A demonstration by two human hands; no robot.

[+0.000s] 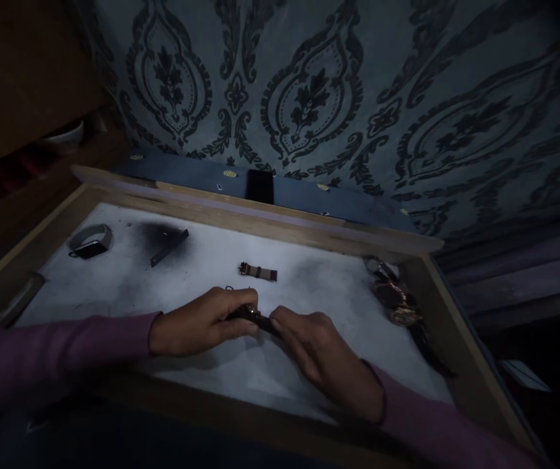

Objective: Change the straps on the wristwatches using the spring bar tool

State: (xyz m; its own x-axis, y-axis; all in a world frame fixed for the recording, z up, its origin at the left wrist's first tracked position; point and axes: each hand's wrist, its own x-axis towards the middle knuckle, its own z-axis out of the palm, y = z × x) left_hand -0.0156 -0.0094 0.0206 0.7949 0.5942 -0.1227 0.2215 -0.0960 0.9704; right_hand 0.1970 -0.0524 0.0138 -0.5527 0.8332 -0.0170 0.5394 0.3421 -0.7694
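Between my hands, over the white bottom of the wooden drawer-like box, is a dark watch strap point(266, 322) with a small shiny metal part. My left hand point(202, 324) is closed on one end, pinched between thumb and fingers. The other end is gripped by my right hand point(322, 345), its fingers pressed together. Whether a watch case is attached is hidden in the dim light. Just beyond my hands lies a short brown strap piece with a buckle point(259, 271). A thin dark loop point(231, 287) shows behind my left thumb.
A watch with a grey band point(92, 242) lies at the left of the wooden box point(260, 220), beside a dark flat strip point(169, 248). Several watches point(400, 303) are heaped at the right wall. Behind the box, a black phone-like rectangle point(260, 187) rests on blue cloth point(187, 173).
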